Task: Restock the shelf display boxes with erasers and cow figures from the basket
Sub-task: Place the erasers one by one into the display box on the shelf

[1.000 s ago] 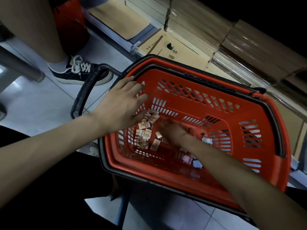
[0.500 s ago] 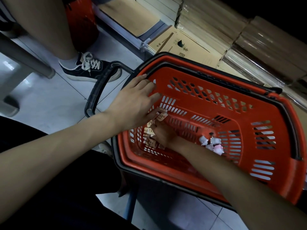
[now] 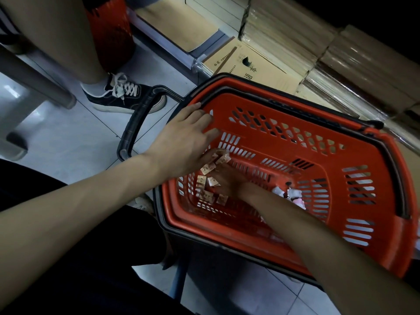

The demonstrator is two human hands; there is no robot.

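The red basket (image 3: 295, 123) sat on the tiled floor (image 3: 68, 142), its black handle (image 3: 134, 128) folded out to the left side. Both of the person's arms reached into it from the near edge.

The left hand (image 3: 181, 144) lay over the basket's left corner, palm down, with the fingers stretched out and slightly apart; the fingertips rested against the inner side wall just under the rim. Its thumb side hung over the heap of erasers (image 3: 208, 189) — small tan-wrapped blocks scattered in the left part of the basket floor, some flat, some tipped on edge. A few of them showed directly beneath the hand's lower edge, near the thumb.

The right hand (image 3: 229, 180) was deeper, down on the basket floor and right among the erasers, with blocks touching it on its left and upper sides. It lay below the left hand and partly in its shadow, so whether its fingers were curled around any eraser or merely resting on them could not be told.

The cow figures (image 3: 288, 194) — a small cluster of white and pink pieces — lay on the basket floor just to the right of the right forearm, apart from the erasers and untouched by either hand.

Beyond the basket stood cardboard boxes (image 3: 256, 64) on the low shelf, and at the upper left another person's black sneaker (image 3: 120, 98) rested on the tiles beside the handle.
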